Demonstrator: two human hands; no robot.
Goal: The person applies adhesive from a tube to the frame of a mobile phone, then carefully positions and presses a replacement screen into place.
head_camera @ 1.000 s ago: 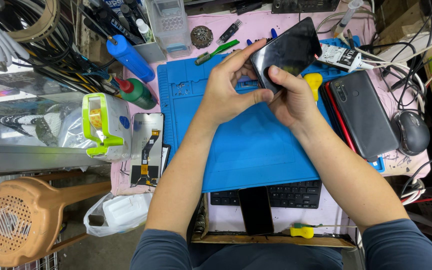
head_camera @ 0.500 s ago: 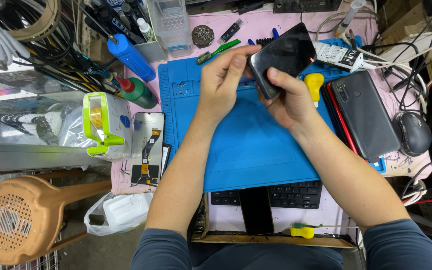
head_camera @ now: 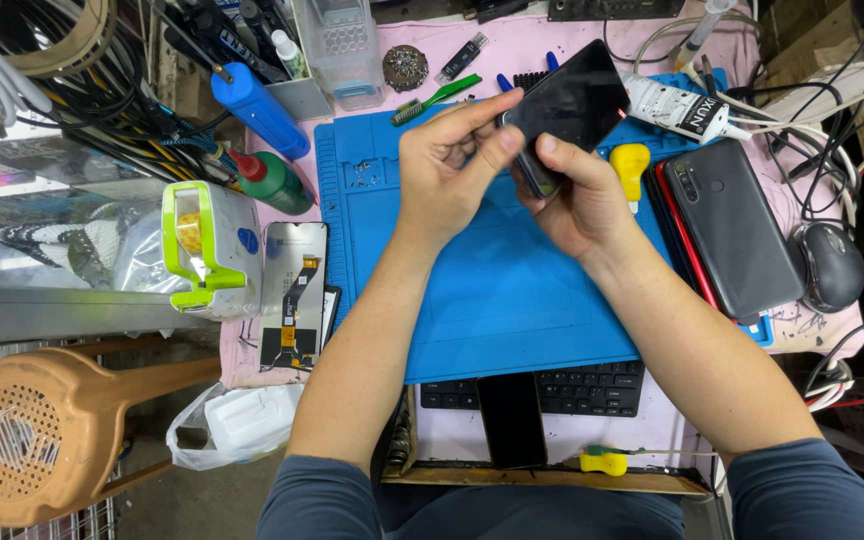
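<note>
A black, glossy, flat smartphone (head_camera: 564,108) is held up above the far edge of a blue silicone work mat (head_camera: 492,300), tilted so its dark screen faces up toward the person. The right hand (head_camera: 577,200) grasps it from below at its near end, thumb pressed on the lower edge. The left hand (head_camera: 444,170) closes on the same corner from the other side, forefinger stretched along the phone's left edge and thumb meeting the right thumb at the bottom.

Just beside the right hand, a small yellow-handled tool (head_camera: 631,167) lies on the mat. Beyond it a white squeeze tube with a narrow nozzle (head_camera: 680,108) lies on the pink bench (head_camera: 532,45). To the right of the mat, a dark grey phone lying back-up (head_camera: 732,230) rests on top of a red one, and a black computer mouse (head_camera: 832,265) sits further right among cables.

Left of the mat lies a bare phone display panel with an orange flex cable (head_camera: 292,295), touching a white and lime-green tape dispenser (head_camera: 207,250). A green brush (head_camera: 437,98) lies near the mat's far edge. A black keyboard (head_camera: 592,388) shows below the mat, with a dark phone (head_camera: 510,420) resting across it.
</note>
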